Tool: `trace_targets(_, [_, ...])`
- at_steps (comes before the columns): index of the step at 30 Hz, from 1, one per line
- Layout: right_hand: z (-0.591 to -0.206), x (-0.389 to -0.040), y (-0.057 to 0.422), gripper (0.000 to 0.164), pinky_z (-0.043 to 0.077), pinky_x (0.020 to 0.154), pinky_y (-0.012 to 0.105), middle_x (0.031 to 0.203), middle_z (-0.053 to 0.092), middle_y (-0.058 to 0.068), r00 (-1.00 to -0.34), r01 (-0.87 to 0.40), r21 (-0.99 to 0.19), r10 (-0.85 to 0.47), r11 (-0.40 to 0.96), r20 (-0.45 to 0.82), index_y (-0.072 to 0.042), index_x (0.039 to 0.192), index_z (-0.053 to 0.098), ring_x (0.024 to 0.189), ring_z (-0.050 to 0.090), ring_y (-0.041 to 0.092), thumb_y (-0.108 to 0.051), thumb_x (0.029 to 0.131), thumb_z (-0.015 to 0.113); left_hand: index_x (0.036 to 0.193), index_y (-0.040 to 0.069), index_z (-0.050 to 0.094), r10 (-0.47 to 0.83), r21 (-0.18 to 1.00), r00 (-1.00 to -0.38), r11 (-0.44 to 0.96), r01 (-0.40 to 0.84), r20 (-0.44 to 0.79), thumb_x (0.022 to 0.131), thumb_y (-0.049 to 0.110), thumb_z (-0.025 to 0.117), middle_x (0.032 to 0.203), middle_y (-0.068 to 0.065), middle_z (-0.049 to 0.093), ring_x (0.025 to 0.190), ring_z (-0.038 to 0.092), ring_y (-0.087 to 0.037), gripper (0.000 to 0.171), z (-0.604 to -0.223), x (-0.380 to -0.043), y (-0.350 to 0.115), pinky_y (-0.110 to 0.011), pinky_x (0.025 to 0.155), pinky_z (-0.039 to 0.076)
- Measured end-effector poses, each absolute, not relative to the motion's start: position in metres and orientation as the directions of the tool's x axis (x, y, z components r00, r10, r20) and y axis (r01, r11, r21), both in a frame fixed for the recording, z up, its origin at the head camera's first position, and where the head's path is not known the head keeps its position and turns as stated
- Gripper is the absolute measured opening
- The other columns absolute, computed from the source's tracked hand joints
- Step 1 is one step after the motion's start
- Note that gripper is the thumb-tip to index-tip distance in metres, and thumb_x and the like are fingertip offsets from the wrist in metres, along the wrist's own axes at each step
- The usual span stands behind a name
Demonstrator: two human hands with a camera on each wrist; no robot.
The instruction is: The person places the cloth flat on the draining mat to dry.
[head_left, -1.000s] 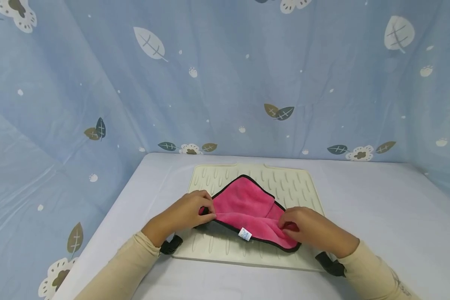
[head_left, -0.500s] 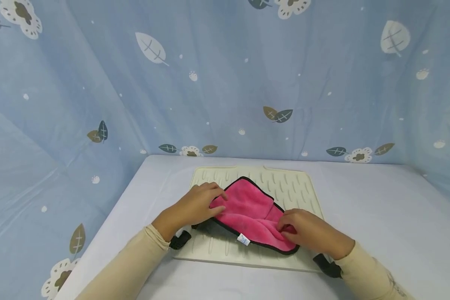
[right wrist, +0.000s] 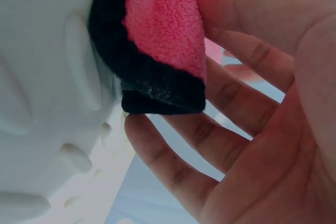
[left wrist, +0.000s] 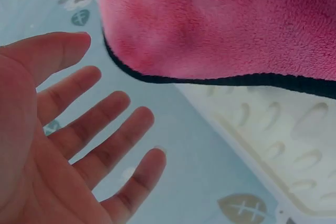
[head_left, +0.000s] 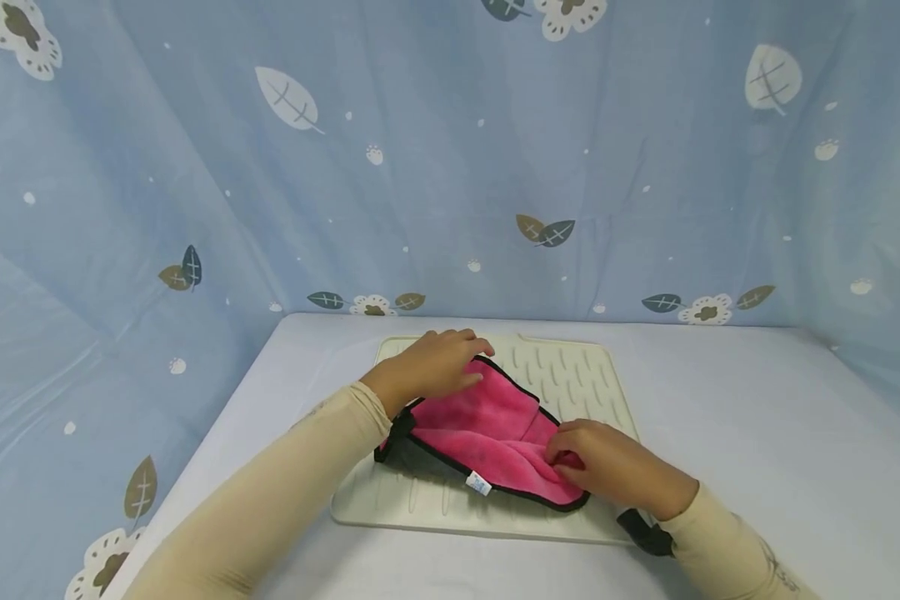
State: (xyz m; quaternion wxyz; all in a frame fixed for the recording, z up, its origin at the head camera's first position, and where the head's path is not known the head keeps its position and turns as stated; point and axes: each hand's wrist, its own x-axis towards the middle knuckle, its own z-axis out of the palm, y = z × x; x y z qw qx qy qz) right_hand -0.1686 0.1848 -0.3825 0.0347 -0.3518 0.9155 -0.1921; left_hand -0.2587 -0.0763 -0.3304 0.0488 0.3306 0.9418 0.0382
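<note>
A pink plush cloth (head_left: 501, 410) with black edging and a grey underside lies partly folded on a cream ridged mat (head_left: 570, 379). Its white tag (head_left: 478, 483) shows at the near edge. Over the cloth's far left side is my left hand (head_left: 437, 364), near the far corner; in the left wrist view its fingers (left wrist: 113, 142) are spread, with a gap between them and the cloth's black border. My right hand (head_left: 611, 467) pinches the cloth's right end between thumb and fingers, and the right wrist view shows the folded black edge (right wrist: 165, 90) there.
The mat rests on a white-covered table (head_left: 720, 417). Behind and to the left hangs a blue curtain (head_left: 435, 192) printed with leaves and flowers. Black straps (head_left: 645, 532) are on both wrists.
My left hand has let go of the cloth's left end and moved up and to the right, toward the far corner. My right hand keeps its hold with little movement.
</note>
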Motion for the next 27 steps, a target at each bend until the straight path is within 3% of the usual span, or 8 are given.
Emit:
trace_targets(6, [-0.384,-0.17,0.182,0.016,0.055,0.077,0.028,0.09,0.066,-0.011,-0.745,-0.637,-0.37,-0.664,0.676,0.069,-0.02,0.091,0.075,0.084,0.059,0.005,-0.006,0.083,0.078,0.145,0.021,0.052,0.604,0.082,-0.785,0.797,0.599,-0.135,0.102,0.027,0.058,0.143,-0.004,0.055,0.131,0.054,-0.024,0.044,-0.341,-0.271,-0.07,-0.049,0.108,0.044])
trace_targets(10, [-0.386,-0.17,0.183,0.016,0.054,0.076,0.027,0.09,0.065,-0.012,-0.744,-0.642,-0.361,-0.664,0.676,0.08,-0.02,0.09,0.075,0.084,0.058,0.004,-0.005,0.083,0.077,0.137,0.02,0.058,0.624,0.08,-0.772,0.781,0.619,-0.122,0.102,0.028,0.058,0.134,-0.003,0.06,0.125,0.058,-0.023,0.036,-0.348,-0.275,-0.066,-0.049,0.106,0.045])
trace_targets(17, [-0.386,-0.169,0.183,0.016,0.055,0.077,0.027,0.089,0.065,-0.012,-0.748,-0.639,-0.358,-0.657,0.68,0.087,-0.018,0.089,0.074,0.084,0.058,0.003,-0.004,0.083,0.075,0.112,0.02,0.067,0.614,0.056,-0.787,0.789,0.611,-0.058,0.103,0.028,0.056,0.106,0.003,0.066,0.1,0.062,-0.016,0.016,-0.347,-0.279,-0.068,-0.05,0.094,0.046])
trace_targets(23, [-0.385,-0.169,0.184,0.017,0.055,0.078,0.029,0.09,0.065,-0.012,-0.748,-0.642,-0.353,-0.657,0.681,0.093,-0.019,0.089,0.074,0.085,0.058,0.004,-0.003,0.083,0.075,0.114,0.02,0.066,0.58,0.011,-0.814,0.814,0.581,0.022,0.103,0.028,0.054,0.111,0.003,0.068,0.107,0.065,-0.021,0.018,-0.339,-0.285,-0.076,-0.053,0.098,0.045])
trace_targets(27, [-0.385,-0.168,0.184,0.017,0.054,0.077,0.028,0.09,0.065,-0.012,-0.743,-0.649,-0.353,-0.662,0.674,0.1,-0.019,0.09,0.074,0.085,0.057,0.005,-0.003,0.084,0.075,0.114,0.017,0.066,0.563,-0.002,-0.826,0.826,0.563,0.034,0.103,0.027,0.054,0.109,0.001,0.07,0.104,0.066,-0.021,0.019,-0.329,-0.287,-0.084,-0.047,0.092,0.05])
